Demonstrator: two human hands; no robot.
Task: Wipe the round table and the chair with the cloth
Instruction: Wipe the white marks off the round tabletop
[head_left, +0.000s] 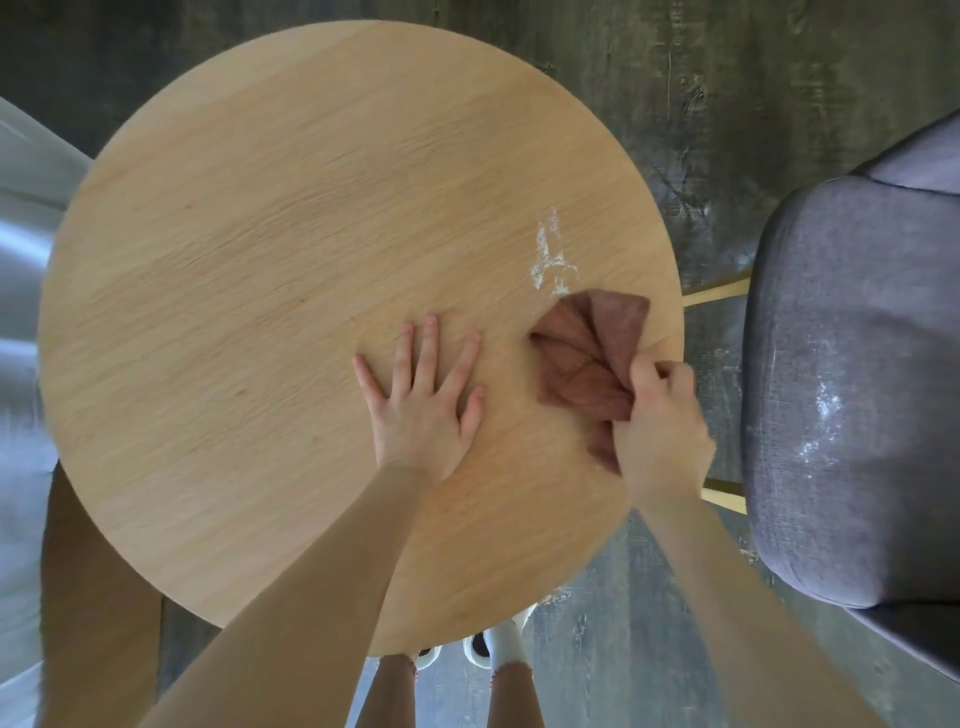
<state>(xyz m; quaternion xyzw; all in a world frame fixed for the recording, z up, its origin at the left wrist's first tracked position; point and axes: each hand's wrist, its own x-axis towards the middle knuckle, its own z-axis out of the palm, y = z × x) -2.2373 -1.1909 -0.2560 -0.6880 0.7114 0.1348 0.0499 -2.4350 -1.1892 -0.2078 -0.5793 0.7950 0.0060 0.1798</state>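
The round light-wood table (270, 270) fills the middle of the view. A streak of white powder (550, 260) lies on its right side. Just below that streak sits a crumpled brown cloth (587, 358), near the table's right edge. My right hand (662, 441) grips the cloth's near corner. My left hand (421, 395) lies flat on the tabletop with fingers spread, a little to the left of the cloth. The grey upholstered chair (852, 395) stands to the right of the table, and white dust speckles its seat (826, 415).
Dark wood-plank floor (727, 104) surrounds the table. The chair's light wooden legs (717, 293) show in the gap between table and chair. A pale, shiny surface (26, 260) lies at the far left. My legs and white shoes (498, 644) are under the table's near edge.
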